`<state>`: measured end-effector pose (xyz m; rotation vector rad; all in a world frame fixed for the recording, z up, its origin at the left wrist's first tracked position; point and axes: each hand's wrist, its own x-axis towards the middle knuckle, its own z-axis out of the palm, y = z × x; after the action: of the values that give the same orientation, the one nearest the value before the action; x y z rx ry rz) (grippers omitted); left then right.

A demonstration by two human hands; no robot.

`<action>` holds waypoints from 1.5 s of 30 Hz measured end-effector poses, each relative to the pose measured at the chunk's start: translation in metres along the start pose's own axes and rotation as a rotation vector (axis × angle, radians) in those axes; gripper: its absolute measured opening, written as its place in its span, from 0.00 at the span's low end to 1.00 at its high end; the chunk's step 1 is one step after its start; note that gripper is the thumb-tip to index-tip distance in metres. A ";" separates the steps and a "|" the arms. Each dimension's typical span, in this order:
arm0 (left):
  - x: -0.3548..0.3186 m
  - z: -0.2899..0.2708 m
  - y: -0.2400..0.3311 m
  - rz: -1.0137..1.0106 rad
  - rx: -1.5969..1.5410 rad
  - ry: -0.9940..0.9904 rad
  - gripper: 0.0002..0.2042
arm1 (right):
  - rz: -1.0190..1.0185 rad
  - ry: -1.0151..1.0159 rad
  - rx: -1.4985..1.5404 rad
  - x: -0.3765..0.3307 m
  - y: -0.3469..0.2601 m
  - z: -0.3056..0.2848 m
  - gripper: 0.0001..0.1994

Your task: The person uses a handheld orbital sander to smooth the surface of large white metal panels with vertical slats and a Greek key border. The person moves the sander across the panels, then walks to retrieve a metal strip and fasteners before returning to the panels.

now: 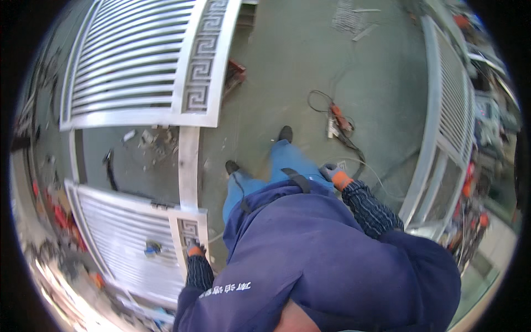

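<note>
We are standing on a grey floor (265, 66), with silver slatted metalwork flanking us on both sides. The lower slatted panel (119, 224) is lying at our left, and our left grip (195, 247), gloved with an orange cuff, is sitting at its near end by the key-pattern strip (189, 227); it is showing too small for us to tell whether it is closing on anything. A small blue-and-dark object (152, 248) is lying on the slats. A larger slatted panel (130, 66) is stretching ahead, with a flat silver bar (189, 166) bridging the two. In the gap, a black tool (109, 169) and loose scraps (156, 145) are lying, while a red metal piece (235, 74) is jutting from beside the larger panel. Our right grip (335, 174), in a grey glove, is hanging beside our thigh; we are unable to tell whether it is holding anything. Standing in the way on that side, an orange power tool (339, 118) is lying on the floor, its dark cable (354, 149) trailing back toward us, and a pale hose (380, 180) is curving toward a third slatted panel (431, 99) at our right.
</note>
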<state>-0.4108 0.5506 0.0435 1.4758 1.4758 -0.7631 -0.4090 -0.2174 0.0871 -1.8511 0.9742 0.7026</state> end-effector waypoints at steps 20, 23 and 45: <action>-0.086 0.071 -0.039 0.190 -0.079 0.726 0.25 | 0.317 -0.070 0.352 0.111 -0.018 -0.188 0.15; -0.054 -0.020 -0.058 0.240 -0.218 0.749 0.27 | -0.434 -0.269 -0.397 0.121 -0.007 -0.131 0.11; -0.074 0.126 -0.045 0.494 0.271 -0.238 0.29 | -0.074 -0.343 -0.211 0.002 -0.243 0.104 0.21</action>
<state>-0.4425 0.4017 0.0496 1.7877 0.8019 -0.8134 -0.2093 -0.0553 0.1502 -1.8536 0.6255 1.0694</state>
